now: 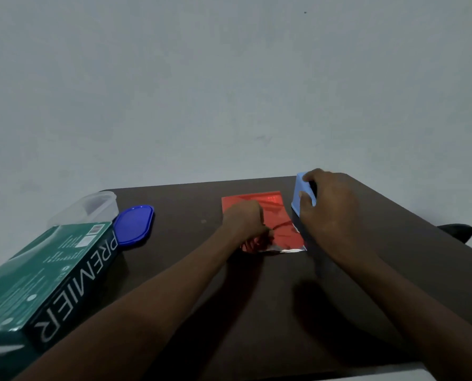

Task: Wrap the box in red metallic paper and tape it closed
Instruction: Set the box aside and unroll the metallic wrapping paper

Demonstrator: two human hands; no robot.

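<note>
A sheet of red metallic paper (267, 213) lies flat on the dark table (190, 270), its near edge crumpled and showing a silver underside. My left hand (245, 220) rests on the sheet's left part with curled fingers that pinch the foil. Just right of the sheet stands a light blue box (298, 193), upright on the table. My right hand (328, 204) grips the box from above and the right, fingers curled over its top and thumb on its front face. Most of the box is hidden behind that hand.
A green carton printed PREMIER (37, 284) lies at the table's near left. Behind it are a clear plastic container (92, 209) and its blue lid (134, 225). A dark object (457, 231) pokes out past the table's right edge. A pale wall rises behind.
</note>
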